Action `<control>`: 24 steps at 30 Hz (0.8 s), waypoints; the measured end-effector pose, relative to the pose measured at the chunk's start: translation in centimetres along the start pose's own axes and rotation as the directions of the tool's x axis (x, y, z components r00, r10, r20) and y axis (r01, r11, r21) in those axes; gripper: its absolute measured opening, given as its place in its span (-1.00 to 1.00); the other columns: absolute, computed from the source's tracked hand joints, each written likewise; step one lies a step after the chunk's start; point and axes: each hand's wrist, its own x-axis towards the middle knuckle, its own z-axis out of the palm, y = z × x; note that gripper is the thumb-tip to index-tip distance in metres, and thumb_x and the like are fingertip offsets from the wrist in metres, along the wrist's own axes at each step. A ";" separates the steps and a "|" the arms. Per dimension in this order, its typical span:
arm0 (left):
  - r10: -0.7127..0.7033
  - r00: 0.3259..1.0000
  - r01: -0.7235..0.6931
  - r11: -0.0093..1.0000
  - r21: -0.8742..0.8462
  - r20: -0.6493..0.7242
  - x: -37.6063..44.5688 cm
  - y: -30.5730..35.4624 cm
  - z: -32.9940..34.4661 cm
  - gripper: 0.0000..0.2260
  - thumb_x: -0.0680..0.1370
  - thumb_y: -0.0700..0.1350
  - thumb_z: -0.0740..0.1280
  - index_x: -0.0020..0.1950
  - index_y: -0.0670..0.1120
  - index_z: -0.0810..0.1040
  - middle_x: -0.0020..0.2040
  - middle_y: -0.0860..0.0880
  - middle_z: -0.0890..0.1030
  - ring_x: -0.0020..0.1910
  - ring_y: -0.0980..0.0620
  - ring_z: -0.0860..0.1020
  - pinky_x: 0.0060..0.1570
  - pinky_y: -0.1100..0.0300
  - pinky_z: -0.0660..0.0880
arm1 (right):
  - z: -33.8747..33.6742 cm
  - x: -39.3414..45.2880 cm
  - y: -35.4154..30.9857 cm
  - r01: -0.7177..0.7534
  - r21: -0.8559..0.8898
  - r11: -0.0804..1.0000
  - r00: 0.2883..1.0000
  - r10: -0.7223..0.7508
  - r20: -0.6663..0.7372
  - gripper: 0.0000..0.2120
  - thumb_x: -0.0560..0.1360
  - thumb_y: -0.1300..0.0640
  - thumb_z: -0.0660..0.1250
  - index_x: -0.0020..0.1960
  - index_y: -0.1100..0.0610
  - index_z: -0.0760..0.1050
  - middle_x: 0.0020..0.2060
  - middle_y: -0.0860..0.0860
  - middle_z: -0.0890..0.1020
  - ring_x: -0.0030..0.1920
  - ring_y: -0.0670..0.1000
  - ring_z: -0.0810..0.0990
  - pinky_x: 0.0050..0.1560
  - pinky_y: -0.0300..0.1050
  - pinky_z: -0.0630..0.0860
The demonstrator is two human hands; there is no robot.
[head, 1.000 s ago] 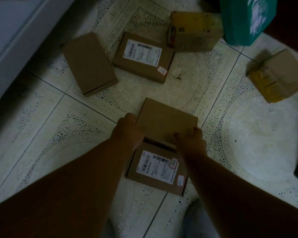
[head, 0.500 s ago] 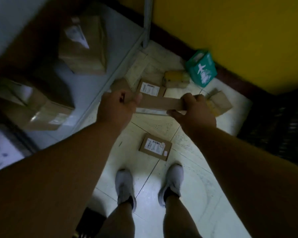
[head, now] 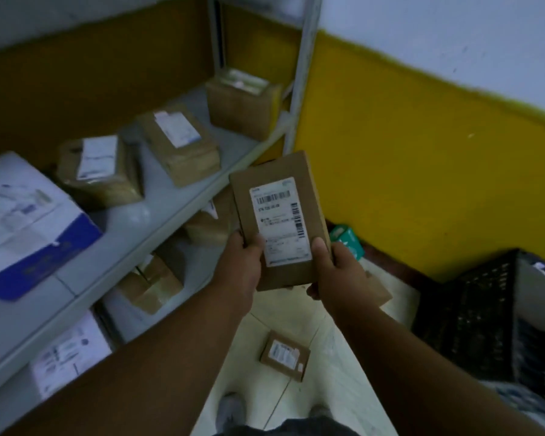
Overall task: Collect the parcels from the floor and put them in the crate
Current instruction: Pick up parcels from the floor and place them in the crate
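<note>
Both hands hold one flat cardboard parcel up in front of the person, well above the floor, its long side running away from the camera and its white shipping label with barcodes facing up. The left hand grips the parcel's near left edge, thumb lying on the top face beside the label; the right hand grips the near right corner, thumb pressed on the cardboard just right of the label and fingers curled underneath. The two hands are apart, one at each side of the parcel's near end. On the pale tiled floor below, between the forearms, lies a second small parcel, label up, just ahead of the person's shoes. Another brown parcel shows partly behind the right hand, and a green packet sits near the foot of the yellow wall. The black lattice crate stands on the floor at the right, near the wall, something pale inside it. At the left a grey metal shelf unit carries several taped brown boxes and a white and blue carton, with more boxes on the lower shelf.
</note>
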 end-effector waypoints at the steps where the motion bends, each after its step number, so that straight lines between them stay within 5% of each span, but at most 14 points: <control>1: 0.023 0.999 -0.024 1.000 -0.020 -0.026 -0.8 0.9 -0.4 -0.81 0.64 0.06 0.20 0.23 0.11 0.48 0.13 0.04 0.60 0.07 0.01 0.58 0.07 -0.03 0.55 | -0.1 -0.4 -0.5 0.011 -0.007 1.000 1.000 -0.011 -0.003 -0.69 0.60 -0.25 0.13 0.03 -0.05 0.49 -0.12 -0.02 0.63 -0.14 0.00 0.64 -0.16 0.03 0.66; 3: 0.112 0.991 -0.114 0.993 -0.027 -0.070 -2.4 2.8 -1.1 -0.86 0.66 0.03 0.16 0.19 0.14 0.46 0.07 0.07 0.60 0.01 0.06 0.57 -0.05 0.10 0.51 | -0.6 -1.2 -1.7 0.061 -0.045 0.997 0.998 -0.061 0.005 -0.64 0.63 -0.23 0.08 0.09 -0.05 0.54 -0.11 -0.08 0.63 -0.09 -0.06 0.62 -0.07 0.05 0.62; 8: 0.347 0.909 -0.329 0.938 0.112 -0.229 -7.3 5.7 -1.3 -0.75 0.67 0.09 0.08 0.34 0.18 0.36 0.14 0.07 0.53 0.08 0.02 0.51 0.00 0.09 0.51 | -2.4 -3.1 -5.1 0.250 0.033 0.968 0.963 -0.252 0.091 -0.75 0.68 -0.08 0.07 0.16 0.00 0.46 -0.07 -0.14 0.57 -0.04 -0.11 0.58 -0.21 -0.21 0.48; 12: 0.441 0.834 -0.417 0.898 0.142 -0.331 -12.9 5.1 1.2 -0.71 0.68 0.09 0.03 0.39 0.19 0.28 0.01 0.18 0.49 -0.10 0.24 0.51 -0.23 0.28 0.50 | -5.6 -4.8 -6.0 0.354 0.120 0.928 0.915 -0.370 0.159 -0.78 0.68 -0.08 0.10 0.20 0.01 0.39 -0.08 -0.19 0.53 -0.08 -0.23 0.55 -0.30 -0.35 0.46; 19: 0.472 0.649 -0.439 0.873 0.213 -0.596 -23.1 1.2 2.1 -0.69 0.68 0.04 0.06 0.42 0.04 0.30 0.09 0.17 0.53 -0.06 0.38 0.49 -0.25 0.58 0.39 | -6.4 -9.8 -5.5 0.507 0.120 0.853 0.809 -0.519 0.274 -0.77 0.66 -0.11 0.10 0.14 0.03 0.36 -0.07 -0.10 0.59 -0.07 -0.06 0.64 -0.11 0.03 0.64; 22: 0.447 0.588 -0.413 0.882 0.226 -0.674 -26.7 -0.3 -1.1 -0.73 0.68 0.05 0.06 0.35 0.06 0.34 0.05 0.19 0.55 -0.01 0.34 0.52 -0.20 0.48 0.44 | -4.3 -14.3 -4.9 0.542 0.161 0.824 0.759 -0.563 0.327 -0.80 0.64 -0.15 0.10 0.13 -0.05 0.34 0.03 -0.03 0.61 -0.02 -0.01 0.64 -0.06 0.06 0.63; 24: 0.427 0.545 -0.403 0.888 0.222 -0.721 -29.1 -1.3 -3.1 -0.77 0.68 0.05 0.06 0.31 0.10 0.35 0.06 0.16 0.56 0.01 0.27 0.53 -0.14 0.31 0.47 | -3.4 -17.4 -4.9 0.559 0.204 0.804 0.717 -0.592 0.368 -0.79 0.64 -0.14 0.12 0.16 -0.04 0.36 0.03 -0.04 0.61 -0.04 -0.04 0.64 -0.17 -0.10 0.60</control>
